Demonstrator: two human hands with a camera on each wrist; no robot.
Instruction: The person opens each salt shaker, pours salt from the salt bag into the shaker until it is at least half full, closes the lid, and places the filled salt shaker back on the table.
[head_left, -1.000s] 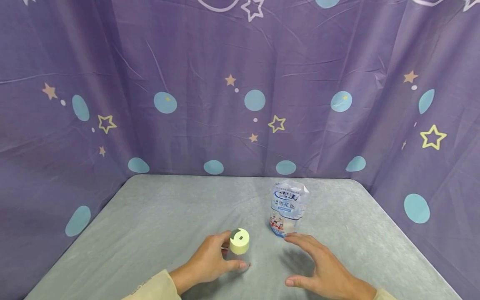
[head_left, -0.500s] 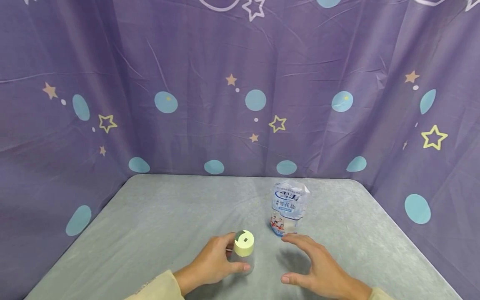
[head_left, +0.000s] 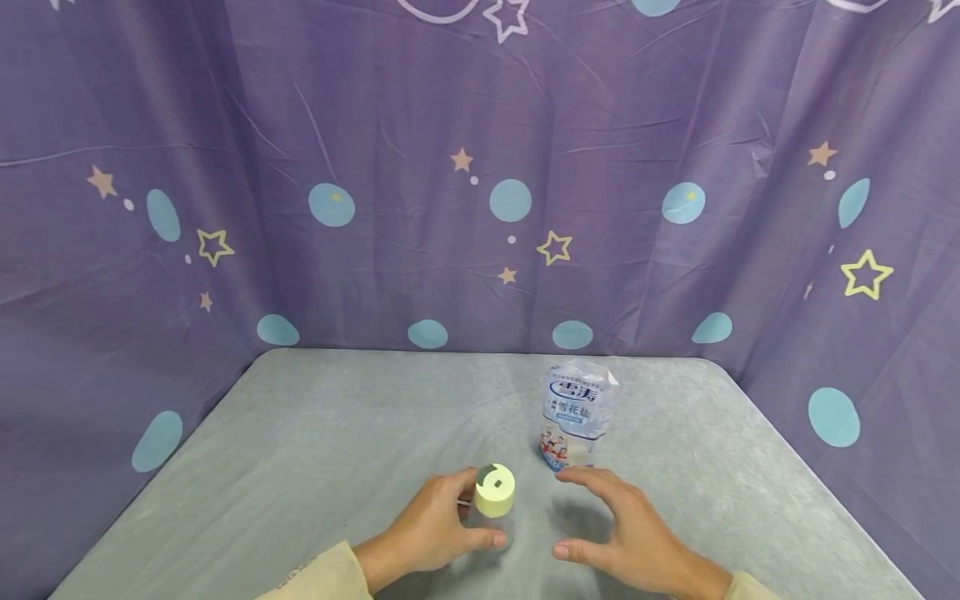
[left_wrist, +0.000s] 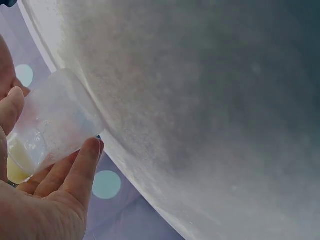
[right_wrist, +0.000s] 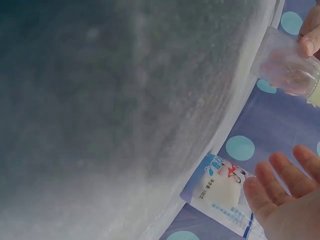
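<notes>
Sleeve: A cream sleeve [head_left: 322,575] covered the left forearm.
Left hand: The left hand [head_left: 427,529] was partly closed, its thumb and fingers curled around the bottle, which it held from the left side.
Bottle: The clear bottle [left_wrist: 60,115] was upright over the nearer part of the table [head_left: 337,433], between the two hands, with a pale yellow cap [head_left: 495,500] on its top.
Pouch: The printed pouch [head_left: 573,417] stood on the table, farther back than the bottle and to its right.
Right hand: The right hand [head_left: 641,537] held nothing; its thumb was well apart from the fingers, and the fingertips were near the pouch's lower end.
Curtain: The purple curtain [head_left: 435,100] hung behind, with blue spots and stars.
</notes>
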